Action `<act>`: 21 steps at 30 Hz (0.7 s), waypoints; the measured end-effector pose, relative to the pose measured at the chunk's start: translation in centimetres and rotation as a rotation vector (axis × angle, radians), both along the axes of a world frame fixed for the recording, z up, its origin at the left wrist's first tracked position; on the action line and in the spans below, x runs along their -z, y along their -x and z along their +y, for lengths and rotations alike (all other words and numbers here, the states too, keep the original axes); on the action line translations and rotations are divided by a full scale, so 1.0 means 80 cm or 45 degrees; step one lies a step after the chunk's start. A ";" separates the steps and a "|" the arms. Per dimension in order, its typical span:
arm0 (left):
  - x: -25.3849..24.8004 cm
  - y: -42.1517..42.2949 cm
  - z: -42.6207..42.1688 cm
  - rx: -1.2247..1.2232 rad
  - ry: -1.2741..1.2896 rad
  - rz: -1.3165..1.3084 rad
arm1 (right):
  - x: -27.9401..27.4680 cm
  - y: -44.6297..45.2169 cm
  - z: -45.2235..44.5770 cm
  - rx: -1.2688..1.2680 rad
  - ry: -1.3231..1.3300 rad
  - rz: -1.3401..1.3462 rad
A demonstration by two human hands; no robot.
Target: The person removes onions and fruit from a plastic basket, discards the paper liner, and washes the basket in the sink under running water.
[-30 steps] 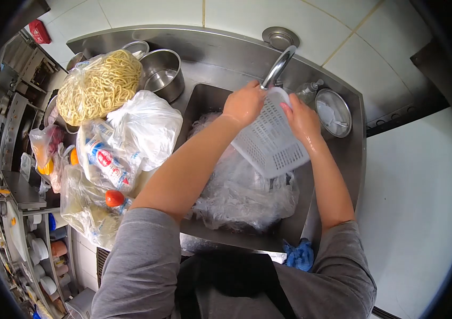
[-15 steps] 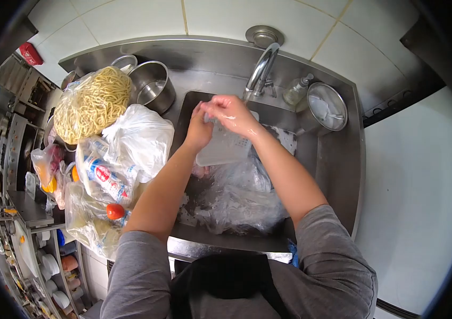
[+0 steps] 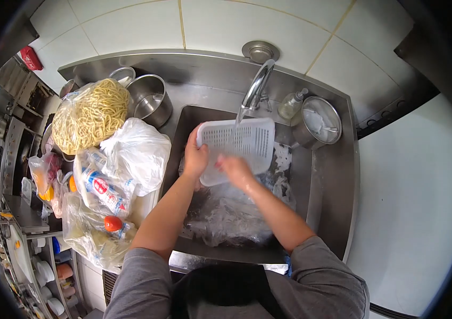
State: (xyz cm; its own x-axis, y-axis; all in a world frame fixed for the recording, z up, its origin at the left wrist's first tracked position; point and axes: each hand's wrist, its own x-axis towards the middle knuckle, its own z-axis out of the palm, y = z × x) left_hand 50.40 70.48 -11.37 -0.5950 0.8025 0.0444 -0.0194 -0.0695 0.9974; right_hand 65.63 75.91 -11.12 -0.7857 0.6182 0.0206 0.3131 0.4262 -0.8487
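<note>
My left hand [image 3: 196, 157] grips the left edge of a white plastic basket [image 3: 258, 139] with slotted sides, tilted over the sink [image 3: 311, 198]. Water runs from the curved faucet [image 3: 258, 85] into the basket. Inside or just over its near part is my right hand [image 3: 235, 169], smeared by motion, so its fingers cannot be made out. Below the basket, clear plastic bags [image 3: 231, 215] lie wet in the sink.
Left of the sink are a bag of noodles [image 3: 92, 114], a white plastic bag [image 3: 136, 154], a tomato [image 3: 112, 223] and a metal pot [image 3: 150, 100]. A soap bottle [image 3: 291, 105] and another metal pot [image 3: 313, 125] stand at the right back.
The basket has been raised and tilted under the faucet, with water now running into it. My hands, close together before, have separated; the right has moved down over the basket.
</note>
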 end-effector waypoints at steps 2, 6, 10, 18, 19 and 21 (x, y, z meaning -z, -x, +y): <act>-0.017 0.001 0.001 0.033 0.167 -0.064 | -0.032 0.021 0.041 0.358 0.274 0.181; -0.001 -0.022 0.027 0.387 0.679 0.678 | -0.077 0.062 0.096 0.317 0.469 0.338; -0.063 -0.044 0.061 0.495 0.813 0.735 | -0.037 0.040 0.207 1.008 -0.357 0.167; -0.168 -0.033 -0.018 0.181 0.645 1.208 | 0.029 -0.011 0.274 0.622 -0.625 -0.548; -0.165 -0.030 -0.029 0.210 0.654 1.207 | 0.019 -0.016 0.269 0.635 -0.603 -0.563; -0.161 -0.025 -0.047 0.158 0.475 1.418 | 0.004 -0.026 0.255 0.490 -0.375 -0.385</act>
State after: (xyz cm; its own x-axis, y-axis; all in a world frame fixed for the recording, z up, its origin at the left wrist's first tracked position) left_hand 52.43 66.73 1.54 -0.2935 0.9252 0.2405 0.8880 0.1707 0.4269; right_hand 67.70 96.33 -11.48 -0.5026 0.8634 0.0444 0.7033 0.4382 -0.5598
